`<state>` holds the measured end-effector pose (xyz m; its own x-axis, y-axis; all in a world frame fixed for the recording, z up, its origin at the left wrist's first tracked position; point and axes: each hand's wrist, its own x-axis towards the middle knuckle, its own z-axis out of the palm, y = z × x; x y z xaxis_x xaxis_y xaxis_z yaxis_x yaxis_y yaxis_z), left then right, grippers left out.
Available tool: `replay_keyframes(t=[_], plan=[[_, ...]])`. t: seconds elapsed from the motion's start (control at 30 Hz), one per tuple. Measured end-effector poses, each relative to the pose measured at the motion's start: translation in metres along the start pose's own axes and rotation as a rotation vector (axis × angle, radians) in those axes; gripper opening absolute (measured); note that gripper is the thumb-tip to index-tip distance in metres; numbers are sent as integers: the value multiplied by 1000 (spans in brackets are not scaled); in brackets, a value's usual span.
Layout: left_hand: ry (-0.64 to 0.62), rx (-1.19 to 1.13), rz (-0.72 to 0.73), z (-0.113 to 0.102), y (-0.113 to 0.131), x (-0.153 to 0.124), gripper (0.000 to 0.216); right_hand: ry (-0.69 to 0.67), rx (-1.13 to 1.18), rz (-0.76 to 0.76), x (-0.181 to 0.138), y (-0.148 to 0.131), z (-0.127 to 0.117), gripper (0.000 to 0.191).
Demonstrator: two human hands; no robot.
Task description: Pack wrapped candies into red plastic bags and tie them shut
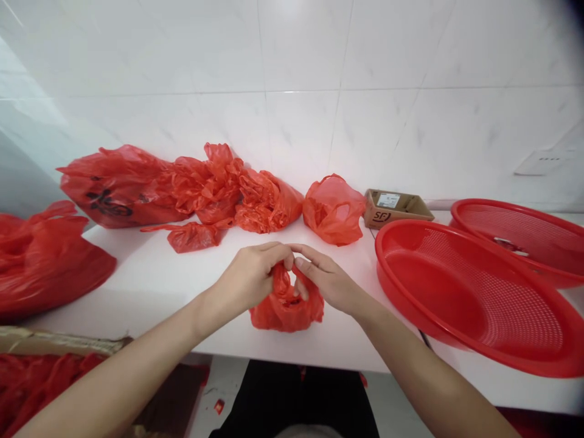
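Observation:
A small red plastic bag (285, 310) rests on the white counter (150, 274) near its front edge. My left hand (250, 277) pinches the bag's top from the left, fingers closed on the plastic. My right hand (326, 280) grips the same top from the right, fingers curled round it. The two hands meet above the bag, fingertips touching.
Several crumpled red bags (219, 188) lie along the back wall, one tied bag (334, 208) apart from them. A small cardboard box (395, 207) stands behind two red mesh baskets (474, 298) at right. A big red bag (41, 261) and an open carton (50, 344) are at left.

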<state>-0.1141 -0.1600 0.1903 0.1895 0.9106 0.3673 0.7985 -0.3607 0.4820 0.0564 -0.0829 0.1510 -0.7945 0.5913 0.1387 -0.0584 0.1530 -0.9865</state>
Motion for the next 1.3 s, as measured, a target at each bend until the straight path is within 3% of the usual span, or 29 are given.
replay_keyframes(t=[0.1, 0.2, 0.3, 0.4, 0.57, 0.63, 0.8, 0.93, 1.03, 1.3], plan=[[100, 97, 70, 2, 0, -1, 31, -113, 103, 10, -3, -2, -1, 30], [69, 49, 73, 0, 0, -1, 27, -111, 84, -11, -4, -7, -3, 26], [-53, 13, 25, -2, -10, -7, 22, 27, -116, -61, -7, -4, -10, 28], [-163, -9, -121, -1, -31, -24, 22, 150, -256, -55, -11, 16, -29, 29], [-177, -131, -330, 6, -60, -57, 28, 423, -128, 91, -13, 70, -61, 35], [-92, -181, -370, 16, -65, -57, 33, 498, -137, 82, -9, 83, -59, 36], [344, -338, -546, 67, -77, -27, 41, 588, -300, 7, 15, 99, -19, 33], [430, -246, -625, 113, -87, -12, 39, 569, -585, 105, 31, 122, 7, 29], [387, -132, -631, 127, -95, -15, 35, 550, -647, 141, 33, 136, 5, 25], [108, 172, -584, 122, -122, -23, 27, 540, -762, 154, 22, 144, -34, 21]])
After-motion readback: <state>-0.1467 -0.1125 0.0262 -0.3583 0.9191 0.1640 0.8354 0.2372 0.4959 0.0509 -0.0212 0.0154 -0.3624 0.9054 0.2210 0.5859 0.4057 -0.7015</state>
